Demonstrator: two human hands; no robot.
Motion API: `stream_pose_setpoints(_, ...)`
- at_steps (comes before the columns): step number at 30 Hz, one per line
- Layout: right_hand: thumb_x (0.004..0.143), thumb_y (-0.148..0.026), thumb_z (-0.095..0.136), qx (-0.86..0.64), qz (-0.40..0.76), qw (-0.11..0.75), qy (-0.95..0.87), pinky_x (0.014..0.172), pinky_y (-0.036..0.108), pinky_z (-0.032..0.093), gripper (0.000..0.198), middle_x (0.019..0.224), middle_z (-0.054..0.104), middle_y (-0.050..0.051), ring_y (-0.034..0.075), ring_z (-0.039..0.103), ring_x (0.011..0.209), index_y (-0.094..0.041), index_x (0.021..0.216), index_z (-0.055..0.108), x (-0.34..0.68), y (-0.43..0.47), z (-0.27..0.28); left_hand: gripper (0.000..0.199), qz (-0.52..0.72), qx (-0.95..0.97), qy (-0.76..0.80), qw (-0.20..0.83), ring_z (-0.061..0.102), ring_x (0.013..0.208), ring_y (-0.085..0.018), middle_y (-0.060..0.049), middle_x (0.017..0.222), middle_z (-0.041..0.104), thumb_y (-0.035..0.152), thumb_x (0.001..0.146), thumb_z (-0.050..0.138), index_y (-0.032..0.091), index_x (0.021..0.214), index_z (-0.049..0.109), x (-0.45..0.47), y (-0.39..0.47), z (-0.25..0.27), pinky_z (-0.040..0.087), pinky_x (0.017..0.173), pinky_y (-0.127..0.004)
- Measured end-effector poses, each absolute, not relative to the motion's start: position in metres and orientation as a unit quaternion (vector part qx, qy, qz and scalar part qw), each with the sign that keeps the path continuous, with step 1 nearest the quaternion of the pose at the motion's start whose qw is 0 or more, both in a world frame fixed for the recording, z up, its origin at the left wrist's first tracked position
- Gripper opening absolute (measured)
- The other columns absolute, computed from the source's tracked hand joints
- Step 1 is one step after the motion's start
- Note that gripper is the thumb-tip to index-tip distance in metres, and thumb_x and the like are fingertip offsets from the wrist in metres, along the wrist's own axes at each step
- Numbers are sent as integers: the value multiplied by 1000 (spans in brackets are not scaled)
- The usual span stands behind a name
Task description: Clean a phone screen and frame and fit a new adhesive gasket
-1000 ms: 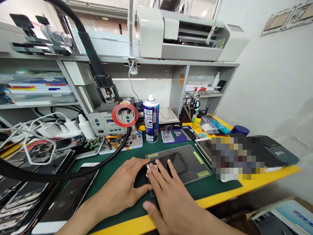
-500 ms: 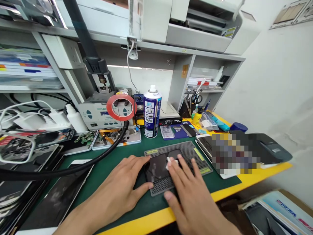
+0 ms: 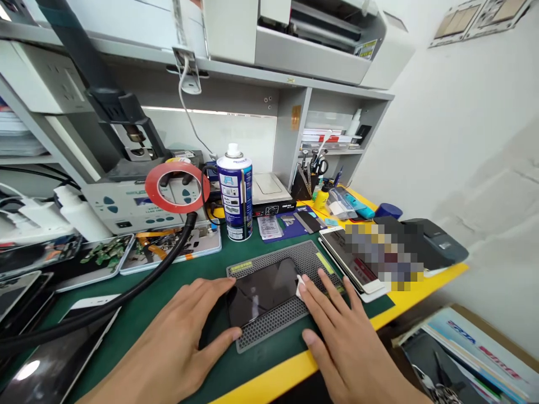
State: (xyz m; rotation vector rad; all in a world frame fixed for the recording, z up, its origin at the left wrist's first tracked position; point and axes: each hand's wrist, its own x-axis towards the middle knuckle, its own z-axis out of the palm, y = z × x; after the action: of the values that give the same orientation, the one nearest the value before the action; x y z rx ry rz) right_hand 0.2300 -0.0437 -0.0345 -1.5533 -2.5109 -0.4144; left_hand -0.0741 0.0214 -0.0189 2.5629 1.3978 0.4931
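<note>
Yellow edging [image 3: 261,384] borders a green mat [image 3: 272,353], where a dark phone [image 3: 265,294] lies on a honeycomb pad [image 3: 273,320], the left hand [image 3: 185,322] gripping its left end. Loosely spread, the right hand [image 3: 343,331] presses a white wipe [image 3: 300,288] at the right end; beyond stands a spray can [image 3: 234,196].

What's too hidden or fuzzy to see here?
Head view, rest of the white wipe: under the right hand.
Head view, underside of the dark phone: facing the grey mat.
Head view, details under the pixelated patch: blurred.
Head view, top of the pale machine: cut by upper edge.
</note>
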Motion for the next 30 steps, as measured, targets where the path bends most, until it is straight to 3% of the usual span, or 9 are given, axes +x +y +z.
stream_pose_setpoints(11, 105, -48, 35, -471, -116, 125, -866, 109, 68, 40, 53, 162, 31, 0, 41, 37, 145, -21, 150, 47, 180, -34, -47, 63, 196, 853, 480, 61, 67, 118, -27, -6, 133, 65, 53, 88, 64, 34, 144, 41, -70, 24, -26, 61, 93, -37)
stream_pose_setpoints(23, 104, -41, 42, -517, -191, 106, -827, 95, 63, 53, 49, 155, 40, 4, 40, 55, 132, -17, 146, 52, 220, -32, -44, 62, 230, 839, 487, 77, 66, 116, -25, -5, 132, 64, 42, 88, 66, 35, 144, 39, -65, 27, -30, 59, 96, -36)
stream_pose_setpoints(26, 105, -41, 39, -534, -153, 102, -825, 101, 65, 50, 51, 157, 36, 4, 40, 50, 137, -17, 149, 50, 215, -26, -39, 62, 227, 843, 480, 79, 67, 115, -25, -3, 131, 66, 43, 88, 65, 36, 144, 40, -66, 28, -31, 60, 94, -34)
stream_pose_setpoints(30, 106, -44, 33, -579, -56, 109, -806, 115, 67, 36, 53, 159, 34, 2, 38, 39, 145, -20, 151, 47, 204, -10, -26, 62, 208, 853, 473, 77, 67, 117, -25, -4, 134, 64, 45, 90, 63, 36, 146, 38, -68, 30, -31, 60, 94, -34)
